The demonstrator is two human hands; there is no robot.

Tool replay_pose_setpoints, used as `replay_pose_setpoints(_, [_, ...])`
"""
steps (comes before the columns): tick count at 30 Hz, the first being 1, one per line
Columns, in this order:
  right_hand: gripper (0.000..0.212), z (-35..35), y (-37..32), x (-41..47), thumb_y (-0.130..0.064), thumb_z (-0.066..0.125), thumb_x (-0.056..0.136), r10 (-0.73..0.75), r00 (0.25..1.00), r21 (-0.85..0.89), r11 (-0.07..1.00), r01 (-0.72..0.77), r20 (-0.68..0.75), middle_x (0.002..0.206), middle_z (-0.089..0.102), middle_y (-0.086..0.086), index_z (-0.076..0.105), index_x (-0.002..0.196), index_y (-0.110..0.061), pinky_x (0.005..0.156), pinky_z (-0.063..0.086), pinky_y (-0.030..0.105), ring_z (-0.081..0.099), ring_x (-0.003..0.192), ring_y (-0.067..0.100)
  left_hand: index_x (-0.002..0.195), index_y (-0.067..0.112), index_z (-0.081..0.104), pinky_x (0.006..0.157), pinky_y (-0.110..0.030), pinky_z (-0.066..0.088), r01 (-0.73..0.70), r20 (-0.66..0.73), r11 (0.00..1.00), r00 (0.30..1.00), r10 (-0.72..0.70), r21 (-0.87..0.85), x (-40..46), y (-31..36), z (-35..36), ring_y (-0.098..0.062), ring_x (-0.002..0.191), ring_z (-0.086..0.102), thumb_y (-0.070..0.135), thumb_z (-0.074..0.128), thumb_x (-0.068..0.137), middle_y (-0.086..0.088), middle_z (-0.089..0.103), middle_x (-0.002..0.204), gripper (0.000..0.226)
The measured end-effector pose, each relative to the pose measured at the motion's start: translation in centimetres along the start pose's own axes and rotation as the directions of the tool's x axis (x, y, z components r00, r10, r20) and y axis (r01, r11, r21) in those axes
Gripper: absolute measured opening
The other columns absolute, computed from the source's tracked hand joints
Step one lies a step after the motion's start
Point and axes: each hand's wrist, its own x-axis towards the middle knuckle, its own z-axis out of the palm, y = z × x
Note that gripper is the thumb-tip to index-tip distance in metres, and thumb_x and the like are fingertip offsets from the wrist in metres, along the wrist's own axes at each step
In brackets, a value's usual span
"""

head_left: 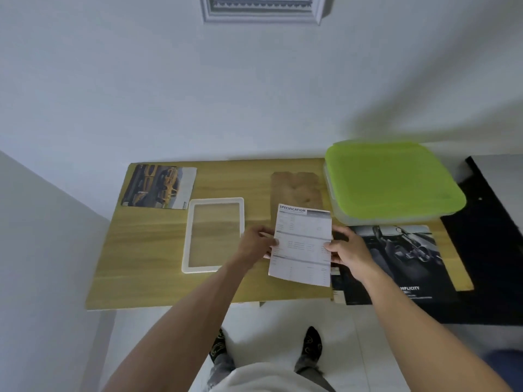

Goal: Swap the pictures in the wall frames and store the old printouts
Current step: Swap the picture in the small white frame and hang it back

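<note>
left hand [259, 241] and right hand [346, 248] pinched specification sheet [301, 244] by its edges | empty white frame [213, 234] at 9 o'clock on desk [147, 250] — green-lidded box [393, 179] at 1 o'clock

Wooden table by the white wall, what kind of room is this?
Probably a room at home, in a corner: a light wooden table against a plain white wall, an ornate white picture frame hanging above, and a green-lidded plastic storage box.

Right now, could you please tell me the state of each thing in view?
Specification sheet: held above the table by both hands.
White frame: flat, empty.
Backing board: flat, out of the frame.
Green-lidded box: closed.
Car print: lying flat.
Wall frame: hanging.
</note>
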Motion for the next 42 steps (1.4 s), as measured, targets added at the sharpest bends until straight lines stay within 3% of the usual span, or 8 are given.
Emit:
replay_pose_setpoints(4, [0.053, -6.6, 3.0, 1.3, 0.006, 0.067, 0.083, -0.016, 0.999, -0.261, 0.965, 0.025, 0.035, 0.092, 0.075, 0.011, 0.058, 0.128, -0.020, 0.084, 0.058, 0.043, 0.073, 0.088, 0.024, 0.086, 0.004, 0.062, 0.065, -0.047, 0.062, 0.082, 0.011, 0.990, 0.996, -0.084, 0.114, -0.4, -1.2, 7.8, -0.032, 0.071, 0.074, -0.006, 0.068, 0.075, -0.017, 0.074, 0.082, 0.016])
replay_pose_setpoints(8, [0.053, -11.7, 4.6, 1.7, -0.004, 0.069, 0.086, -0.066, 0.998, -0.471, 0.880, 0.064, 0.013, 0.091, 0.071, -0.002, 0.054, 0.133, -0.023, 0.063, 0.047, 0.023, 0.068, 0.083, 0.011, 0.076, 0.010, 0.059, 0.062, -0.048, 0.061, 0.086, -0.060, 0.979, 0.995, -0.077, 0.182, -0.5, -1.9, 14.1, -0.032, 0.065, 0.073, -0.007, 0.069, 0.074, -0.014, 0.072, 0.077, 0.020])
replay_pose_setpoints(13, [0.055, -14.9, 5.5, 3.1, -0.006, 0.067, 0.086, -0.163, 0.986, -0.606, 0.788, 0.113, -0.028, 0.092, 0.068, -0.002, 0.053, 0.137, -0.018, 0.068, 0.047, 0.028, 0.065, 0.086, 0.016, 0.073, 0.018, 0.056, 0.061, -0.045, 0.061, 0.074, -0.116, 0.961, 0.992, -0.045, 0.266, 0.3, -1.6, 18.4, -0.031, 0.069, 0.071, 0.002, 0.074, 0.072, -0.012, 0.071, 0.083, 0.025])
replay_pose_setpoints(15, [0.056, -15.3, 5.6, 3.3, -0.010, 0.066, 0.089, -0.219, 0.975, -0.669, 0.728, 0.146, -0.026, 0.103, 0.066, 0.004, 0.048, 0.143, -0.014, 0.075, 0.049, 0.029, 0.065, 0.091, 0.019, 0.080, 0.021, 0.058, 0.067, -0.044, 0.060, 0.056, -0.130, 0.940, 0.991, -0.012, 0.336, 0.7, -1.6, 19.3, -0.029, 0.077, 0.070, 0.007, 0.075, 0.073, -0.010, 0.070, 0.089, 0.022])
replay_pose_setpoints(19, [0.061, -15.3, 6.7, 3.2, -0.026, 0.060, 0.097, -0.389, 0.920, -0.883, 0.413, 0.224, 0.051, 0.129, 0.047, 0.013, 0.033, 0.151, -0.016, 0.071, 0.051, 0.031, 0.059, 0.108, 0.027, 0.119, 0.016, 0.059, 0.079, -0.040, 0.055, -0.055, -0.115, 0.812, 0.982, 0.150, 0.581, 0.3, -1.3, 20.4, -0.028, 0.096, 0.063, 0.016, 0.068, 0.081, -0.006, 0.060, 0.109, 0.039])
replay_pose_setpoints(24, [0.043, -15.1, 8.5, 4.1, -0.026, 0.061, 0.095, -0.470, 0.861, -0.929, 0.193, 0.315, 0.194, 0.143, 0.048, 0.015, 0.056, 0.138, -0.021, 0.093, 0.051, 0.047, 0.052, 0.120, 0.039, 0.125, 0.010, 0.057, 0.080, -0.036, 0.050, -0.158, 0.048, 0.537, 0.976, 0.213, 0.828, -0.6, -1.9, 21.3, -0.027, 0.112, 0.054, 0.026, 0.062, 0.090, -0.005, 0.044, 0.128, 0.038])
replay_pose_setpoints(35, [0.044, -14.1, 6.7, 4.2, -0.024, 0.072, 0.086, -0.566, 0.751, -0.892, 0.060, 0.449, 0.340, 0.130, 0.059, 0.014, 0.062, 0.128, -0.015, 0.080, 0.055, 0.048, 0.061, 0.106, 0.037, 0.121, 0.010, 0.060, 0.082, -0.037, 0.049, -0.232, 0.066, 0.533, 0.948, 0.311, 0.814, -1.1, -1.4, 19.6, -0.026, 0.108, 0.056, 0.031, 0.056, 0.095, -0.005, 0.050, 0.121, 0.035])
replay_pose_setpoints(42, [0.044, -5.8, 2.2, 3.5, -0.037, 0.062, 0.093, -0.591, 0.680, -0.769, 0.149, 0.621, 0.434, 0.128, 0.062, 0.005, 0.060, 0.131, -0.016, 0.094, 0.051, 0.041, 0.058, 0.117, 0.028, 0.126, 0.010, 0.056, 0.087, -0.038, 0.047, -0.261, 0.027, 0.409, 0.868, 0.496, 0.874, -0.7, -0.5, 11.2, -0.026, 0.113, 0.055, 0.036, 0.050, 0.097, -0.006, 0.055, 0.126, 0.039])
